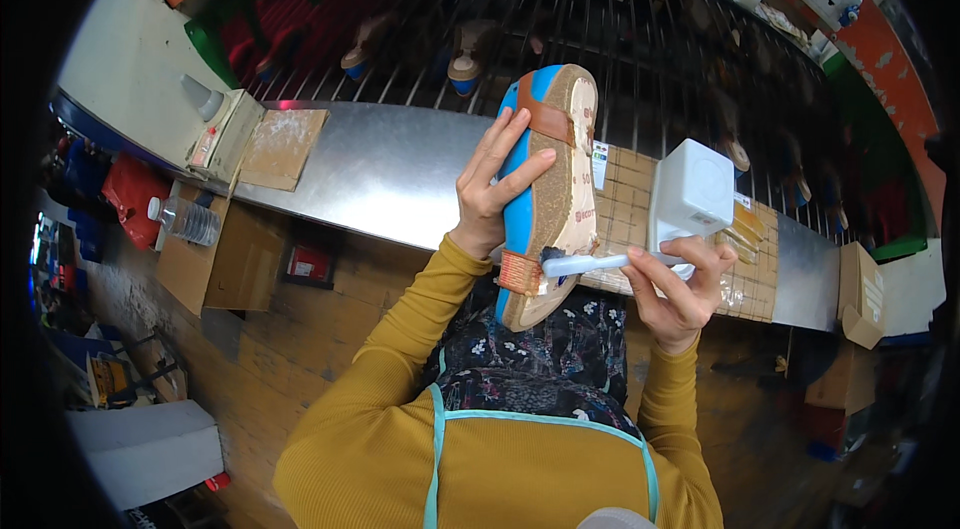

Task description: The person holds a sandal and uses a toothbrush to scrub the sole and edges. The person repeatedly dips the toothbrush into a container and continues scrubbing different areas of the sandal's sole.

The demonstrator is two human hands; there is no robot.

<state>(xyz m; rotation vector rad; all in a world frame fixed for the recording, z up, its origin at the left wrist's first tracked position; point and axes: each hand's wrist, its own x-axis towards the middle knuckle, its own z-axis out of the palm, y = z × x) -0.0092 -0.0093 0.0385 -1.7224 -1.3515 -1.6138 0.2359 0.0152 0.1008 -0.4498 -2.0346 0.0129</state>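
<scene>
My left hand [487,191] grips a sandal [556,184] mounted on a blue shoe last [516,214], holding it upright with its pale underside turned to the right. Cork runs along the sandal's side, and brown straps cross it near the top and bottom. Between the fingers and thumb of my right hand [685,291] is a brush with a pale handle [590,265], much like a toothbrush. Its dark bristles meet the sandal's edge by the lower strap. Right behind my right hand stands a white plastic container [695,191].
A metal ledge [390,154] spans the front, with a cardboard sheet [625,174] on it. Beyond runs a rack of metal bars [560,4] carrying more shoes on lasts. At left are a glue-stained board [283,149] and a plastic bottle [187,220]; at right, a cardboard box [860,297].
</scene>
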